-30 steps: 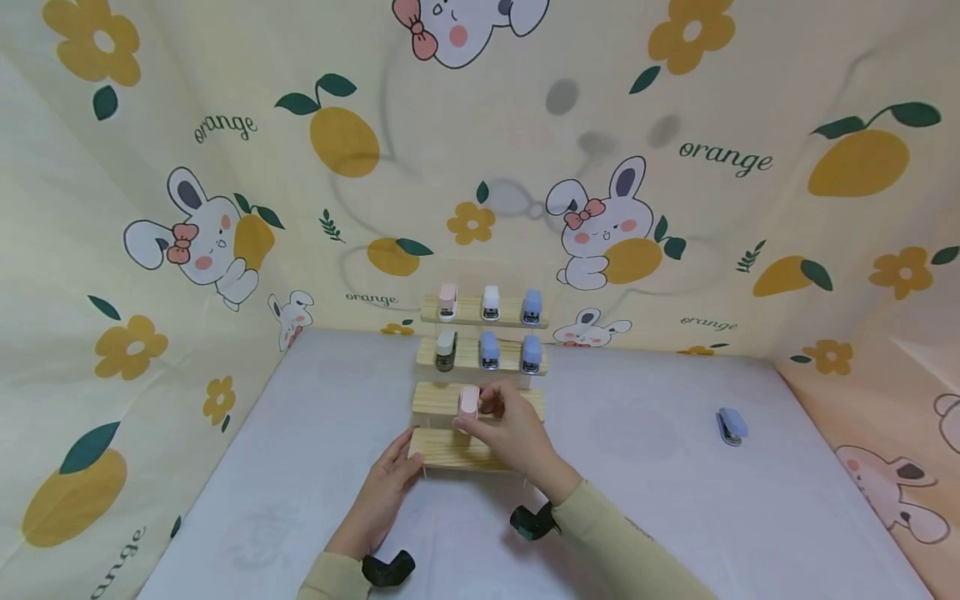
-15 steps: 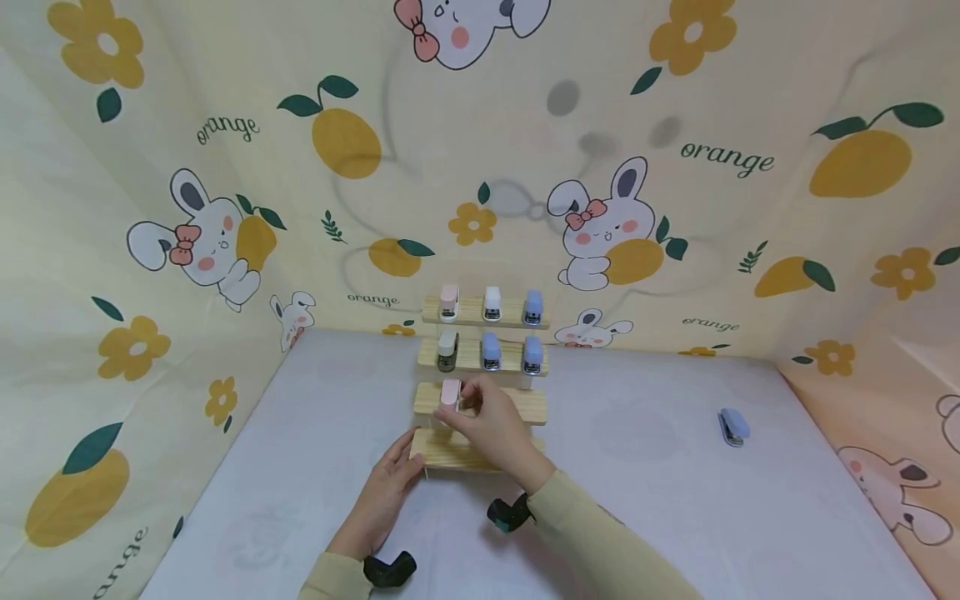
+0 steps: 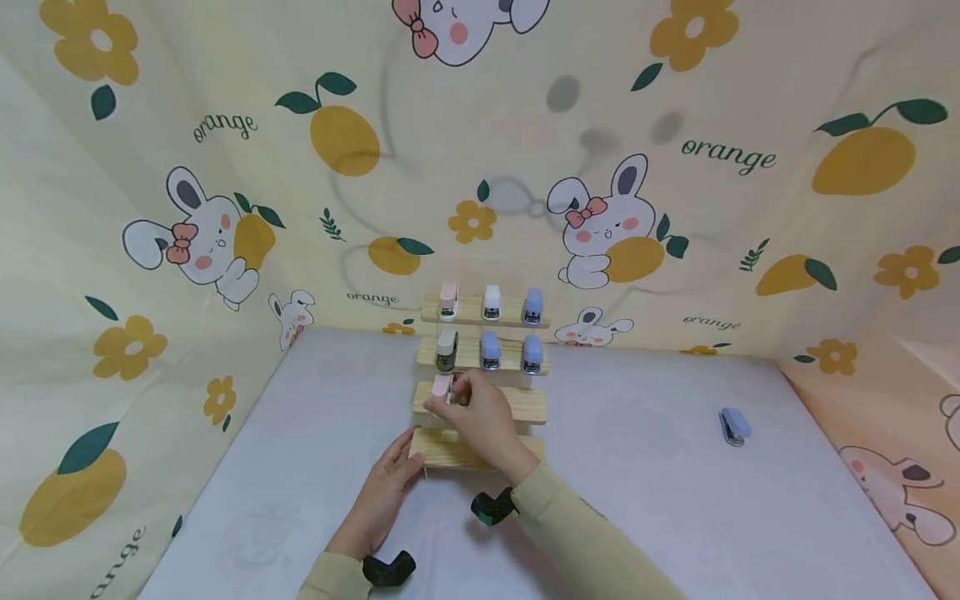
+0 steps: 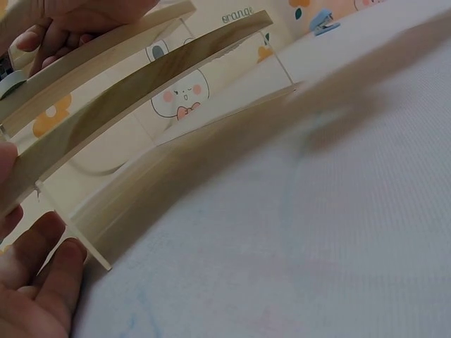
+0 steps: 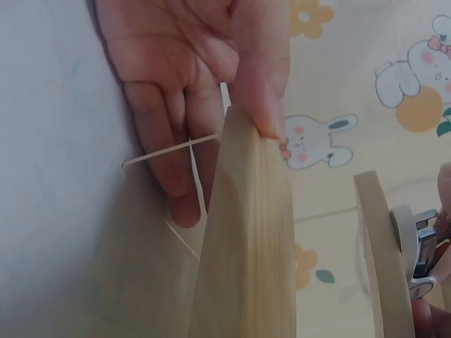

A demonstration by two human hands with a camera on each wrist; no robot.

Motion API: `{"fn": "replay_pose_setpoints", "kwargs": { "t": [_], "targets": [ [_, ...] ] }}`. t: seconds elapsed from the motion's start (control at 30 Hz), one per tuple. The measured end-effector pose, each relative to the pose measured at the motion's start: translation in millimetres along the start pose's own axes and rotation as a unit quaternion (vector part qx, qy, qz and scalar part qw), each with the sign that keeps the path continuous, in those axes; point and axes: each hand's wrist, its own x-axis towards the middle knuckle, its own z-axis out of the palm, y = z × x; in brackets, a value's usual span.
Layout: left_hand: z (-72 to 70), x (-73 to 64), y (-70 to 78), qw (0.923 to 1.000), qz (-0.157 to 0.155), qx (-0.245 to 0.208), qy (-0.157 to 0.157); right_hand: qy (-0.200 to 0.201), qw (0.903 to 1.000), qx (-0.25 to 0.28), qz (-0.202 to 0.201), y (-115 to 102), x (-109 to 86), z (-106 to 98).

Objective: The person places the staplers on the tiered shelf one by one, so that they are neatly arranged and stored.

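Note:
A four-tier wooden display stand (image 3: 476, 450) with clear legs stands on the table. My left hand (image 3: 388, 475) grips the left end of its lowest board, thumb on the wood, fingers around the clear leg (image 4: 74, 225) below. My right hand (image 3: 483, 417) pinches a pink mini stapler (image 3: 442, 388) at the left end of the second board from the bottom. In the right wrist view the stapler (image 5: 423, 243) has its base right at that board (image 5: 384, 253); part of it is hidden by the fingers.
On the top board are a pink stapler (image 3: 448, 300), a white one (image 3: 492, 302) and a blue one (image 3: 533, 306). Below them sit a grey-white stapler (image 3: 447, 350) and two blue ones (image 3: 491, 350). Another blue stapler (image 3: 734, 426) lies on the table at right.
My right hand has carried the pink stapler leftward along the second board from the bottom to its left end. The left hand keeps its hold on the stand.

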Motion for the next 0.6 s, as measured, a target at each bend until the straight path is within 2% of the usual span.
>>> {"fn": "replay_pose_setpoints", "kwargs": {
  "t": [0.3,0.6],
  "targets": [
    [0.0,-0.4,-0.7,1.0,0.004,-0.003,0.001,0.005,0.9996,-0.026,-0.008,-0.9,0.0,1.4],
    [1.7,0.9,-1.3,1.0,-0.001,0.0,0.001,-0.005,0.9997,0.002,-0.023,8.5,-15.3,-15.2]
  ]
}}
